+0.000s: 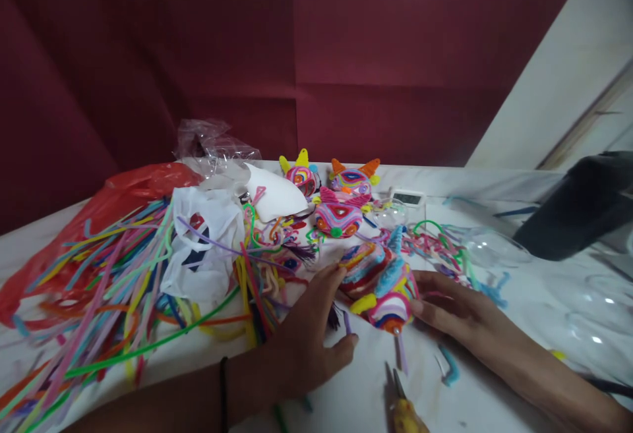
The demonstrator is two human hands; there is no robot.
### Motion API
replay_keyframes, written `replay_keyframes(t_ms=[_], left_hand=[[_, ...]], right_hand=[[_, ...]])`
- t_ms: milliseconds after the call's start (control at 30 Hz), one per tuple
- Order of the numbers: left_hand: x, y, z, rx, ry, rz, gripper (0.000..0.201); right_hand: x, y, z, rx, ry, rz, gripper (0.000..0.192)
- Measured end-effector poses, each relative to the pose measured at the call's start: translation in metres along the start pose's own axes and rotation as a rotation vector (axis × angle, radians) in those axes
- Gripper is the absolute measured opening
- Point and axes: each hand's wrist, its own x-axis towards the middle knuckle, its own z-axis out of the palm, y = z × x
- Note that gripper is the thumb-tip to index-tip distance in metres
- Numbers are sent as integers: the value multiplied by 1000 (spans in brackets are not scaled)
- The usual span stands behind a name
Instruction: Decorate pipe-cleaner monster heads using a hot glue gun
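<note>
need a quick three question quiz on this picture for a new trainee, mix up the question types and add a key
1. Multiple choice: the dark band is on which wrist? a) right b) left c) both
2. True or false: the right hand touches the colourful figure.
3. Fill in: the handle of the pointed tool in the foreground is ____.

Key: 1 b; 2 true; 3 yellow.

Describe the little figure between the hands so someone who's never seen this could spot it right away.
Below the dark red backdrop, look to the front of the white table. Between the left hand and the right hand is a striped, multicoloured figure. Its light-blue ears set it apart from the three figures behind, topped with yellow, orange and pink.
</note>
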Motion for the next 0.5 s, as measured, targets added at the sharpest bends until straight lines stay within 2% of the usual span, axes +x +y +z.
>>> replay_keyframes(t_ms=[200,333,500], left_hand=[[-4,-1,5,143,-86,7,89],[-3,5,5,189,-106,24,90],[-6,8,2,226,-133,43,83]], right_hand=[[-16,-13,8,-47,159,-88,64],[-23,-21,15,-139,182,-117,66],[-20,-15,18,-277,194,-178,65]])
